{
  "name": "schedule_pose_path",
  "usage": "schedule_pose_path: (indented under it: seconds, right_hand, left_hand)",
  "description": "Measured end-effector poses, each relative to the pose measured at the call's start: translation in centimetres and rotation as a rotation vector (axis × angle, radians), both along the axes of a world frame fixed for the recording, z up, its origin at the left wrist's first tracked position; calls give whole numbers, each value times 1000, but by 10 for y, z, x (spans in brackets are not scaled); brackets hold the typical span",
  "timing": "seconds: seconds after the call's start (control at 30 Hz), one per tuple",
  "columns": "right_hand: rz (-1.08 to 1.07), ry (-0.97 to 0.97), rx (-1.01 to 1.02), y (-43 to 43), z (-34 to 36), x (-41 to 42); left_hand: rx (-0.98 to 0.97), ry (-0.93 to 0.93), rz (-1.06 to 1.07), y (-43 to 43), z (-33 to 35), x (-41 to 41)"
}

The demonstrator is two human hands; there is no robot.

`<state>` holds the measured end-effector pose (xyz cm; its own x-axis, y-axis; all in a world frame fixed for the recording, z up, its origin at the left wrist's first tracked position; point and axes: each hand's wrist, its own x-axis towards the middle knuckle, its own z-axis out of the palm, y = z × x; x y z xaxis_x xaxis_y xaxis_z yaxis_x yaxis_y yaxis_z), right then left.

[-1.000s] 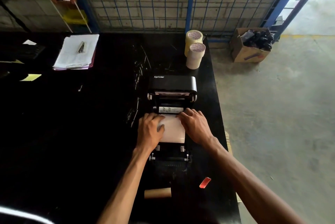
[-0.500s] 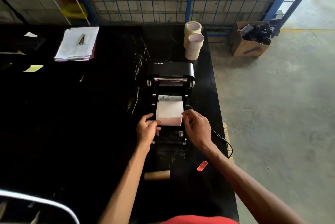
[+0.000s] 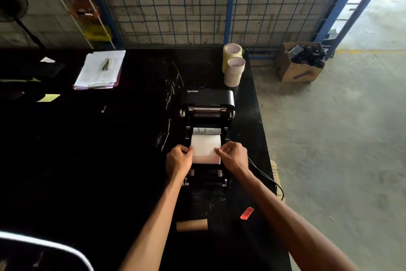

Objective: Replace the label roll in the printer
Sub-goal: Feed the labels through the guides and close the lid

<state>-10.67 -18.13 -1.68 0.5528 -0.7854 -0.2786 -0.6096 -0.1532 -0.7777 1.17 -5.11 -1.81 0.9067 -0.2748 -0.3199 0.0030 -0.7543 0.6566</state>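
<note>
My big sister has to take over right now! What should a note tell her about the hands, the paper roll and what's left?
Left hand: pinching the left end of the white label roll.
Right hand: pinching its right end.
The roll sits in the open bay of the black Xprinter label printer, whose lid is flipped up at the back.
Done: the brown cardboard empty core lies out on the black table, near the front edge.
Left: seat the roll, feed the paper forward, close the lid.
</note>
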Motion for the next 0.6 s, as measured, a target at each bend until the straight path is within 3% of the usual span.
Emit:
schedule_pose_path:
  seconds: [0.13,0.33,0.47,0.6]
  right_hand:
    - [41,-66,129,7,-6,-11]
    - [139,-54,179,16,-21,-41]
    - [166,-67,140,18,-24,-51]
    - [203,6,7,14,-30,-50]
  left_hand:
    - [-4,61,16,10,-3,-1]
    - [-183,262,-50,30,-18,-5]
    - [-137,261,-220,44,-22,0]
    - [-29,137,-266,38,-25,1]
